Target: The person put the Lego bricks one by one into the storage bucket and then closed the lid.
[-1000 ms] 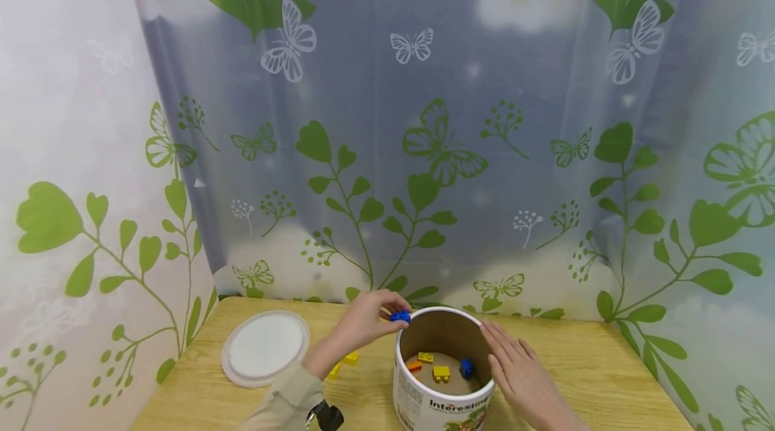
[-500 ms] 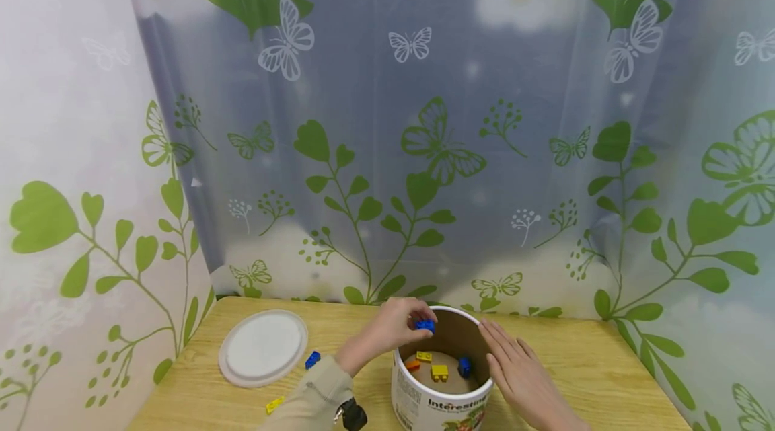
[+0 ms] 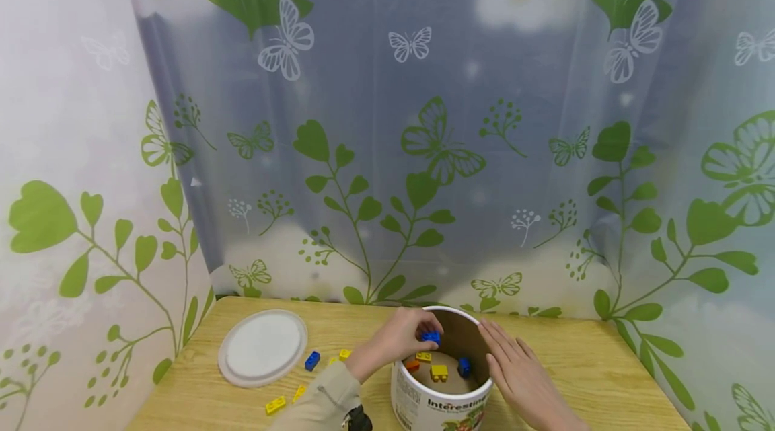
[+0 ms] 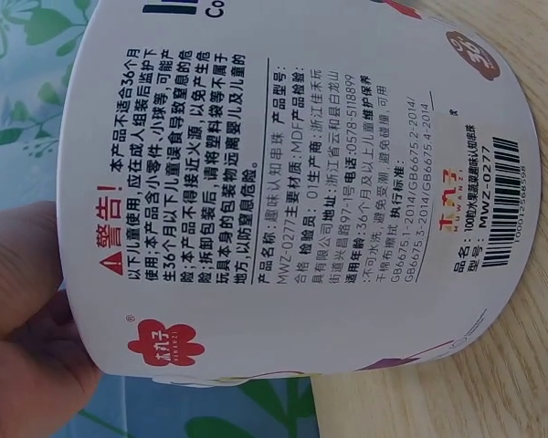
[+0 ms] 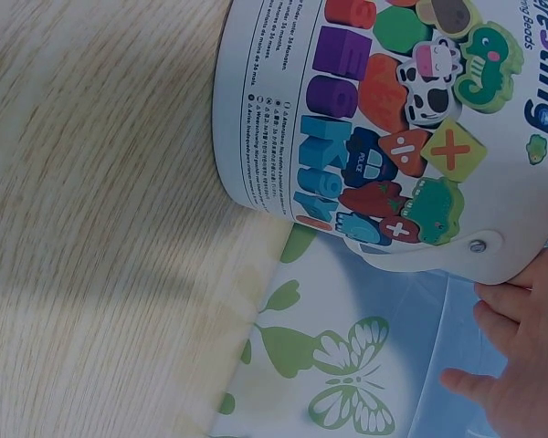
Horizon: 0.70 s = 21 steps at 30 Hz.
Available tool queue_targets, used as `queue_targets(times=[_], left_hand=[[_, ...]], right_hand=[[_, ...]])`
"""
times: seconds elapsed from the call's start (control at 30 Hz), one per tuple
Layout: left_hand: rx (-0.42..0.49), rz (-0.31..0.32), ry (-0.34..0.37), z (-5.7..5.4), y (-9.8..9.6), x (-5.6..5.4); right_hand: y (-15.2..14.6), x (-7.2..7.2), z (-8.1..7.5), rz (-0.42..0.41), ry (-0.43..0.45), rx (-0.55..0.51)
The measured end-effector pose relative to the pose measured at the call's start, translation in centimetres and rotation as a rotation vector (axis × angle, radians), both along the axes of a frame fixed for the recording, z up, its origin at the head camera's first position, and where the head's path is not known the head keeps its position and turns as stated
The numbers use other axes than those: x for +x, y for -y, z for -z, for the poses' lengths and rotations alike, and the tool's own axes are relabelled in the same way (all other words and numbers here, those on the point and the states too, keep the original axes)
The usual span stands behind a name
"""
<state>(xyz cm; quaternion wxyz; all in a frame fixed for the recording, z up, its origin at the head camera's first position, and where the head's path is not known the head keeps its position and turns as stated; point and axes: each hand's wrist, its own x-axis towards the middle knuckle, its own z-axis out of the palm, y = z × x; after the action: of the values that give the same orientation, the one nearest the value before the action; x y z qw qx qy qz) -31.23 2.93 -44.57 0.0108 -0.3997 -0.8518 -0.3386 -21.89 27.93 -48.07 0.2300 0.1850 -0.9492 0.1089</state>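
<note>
Right at the mouth of the tub there's a blue brick, pinched in the fingers of the left hand. Can't tell exactly how far below the rim it sits. On the tub's floor, underneath it, you've got two yellow bricks, an orange piece and a darker blue block over by the right wall.

Other hand, the right one, is lying against the rim on its side, fingers pretty much straight and close together, not gripping anything. The right wrist view puts its fingertips near the handle, just by the screw.

Off to the left on the bench is a loose blue piece, plus a few yellow ones, some partly hidden by the beige sleeve. Further left, near that loose blue one, a round white lid lies flat.

Behind it all hangs a curtain, bluish-grey with green leaves and butterflies all over.
</note>
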Motion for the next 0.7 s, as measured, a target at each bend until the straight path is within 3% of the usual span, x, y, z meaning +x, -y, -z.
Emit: queue_targets(times=[0.27, 0.53, 0.7], left_hand=[[-0.009, -0.015, -0.027, 0.0, 0.0, 0.3], [0.15, -0.028, -0.066, -0.5, 1.1, 0.3], [0.207, -0.079, -0.071, -1.1, 2.7, 0.3]], right_hand=[[0.0, 0.0, 0.0, -0.001, 0.014, -0.007], [0.1, 0.0, 0.0, -0.003, 0.0, -0.007], [0.0, 0.0, 0.1, -0.003, -0.016, -0.001]])
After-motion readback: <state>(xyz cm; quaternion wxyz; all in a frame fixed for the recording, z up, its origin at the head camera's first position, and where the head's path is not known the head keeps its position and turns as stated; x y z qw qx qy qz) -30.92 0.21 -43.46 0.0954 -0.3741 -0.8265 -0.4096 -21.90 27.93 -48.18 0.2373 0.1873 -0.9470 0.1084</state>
